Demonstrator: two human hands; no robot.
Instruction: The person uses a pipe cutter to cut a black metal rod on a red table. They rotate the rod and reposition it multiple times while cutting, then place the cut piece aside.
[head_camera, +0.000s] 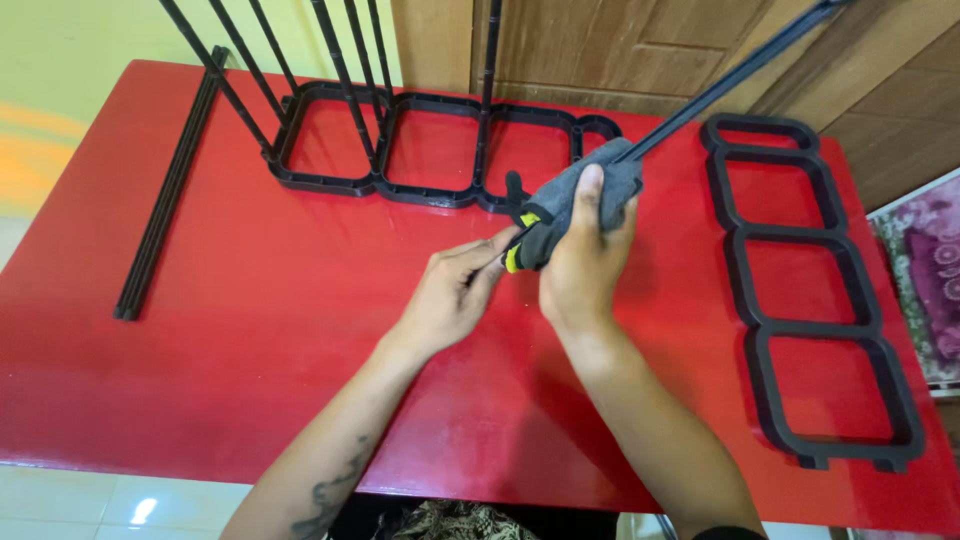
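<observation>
At the far left of the red bench (250, 330) a bundle of spare black rods (165, 195) lies flat, not yet fitted. Next along, a black frame of linked rectangles (400, 190) lies at the back edge with several rods already standing upright in it, so the rack looks partly assembled. The left hand (455, 290) pinches the near end of a long black rod (740, 70), while the right hand (583, 265) is clenched around a grey cloth (570, 205) wrapped over that rod, which slants up to the right. A second, matching frame (810, 330) lies unused at the right. Behind stand a yellow-green wall, wooden door panels, and a patterned rug at the right edge; pale tiles show below.
</observation>
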